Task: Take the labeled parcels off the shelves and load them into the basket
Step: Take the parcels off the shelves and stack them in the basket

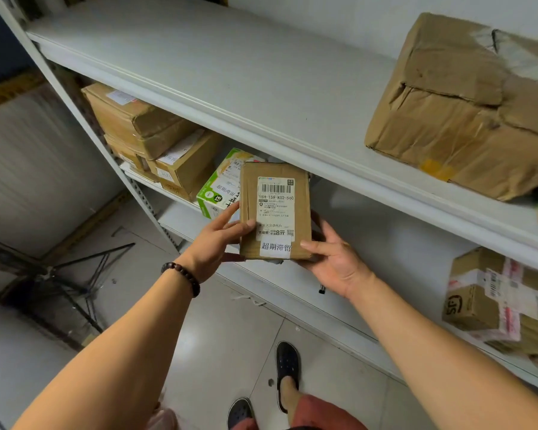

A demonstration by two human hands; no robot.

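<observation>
Small labeled parcel (275, 212) at centre, upright, label facing camera, held clear of shelves. Left hand (218, 240) grips its left edge, thumb on label. Right hand (333, 259) cups lower right corner, thumb on front. Green-white carton (219, 189) just behind at 10 o'clock, stacked cardboard boxes (140, 128) beyond. Crumpled carton (466, 119) on upper shelf (261, 88) at 2. Tape-wrapped box (497, 302) at 4. Black wire frame (75, 283) on floor at 8.

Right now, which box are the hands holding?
The small parcel with the white label: the left hand and right hand grip its sides. The other boxes all sit on shelves.
</observation>
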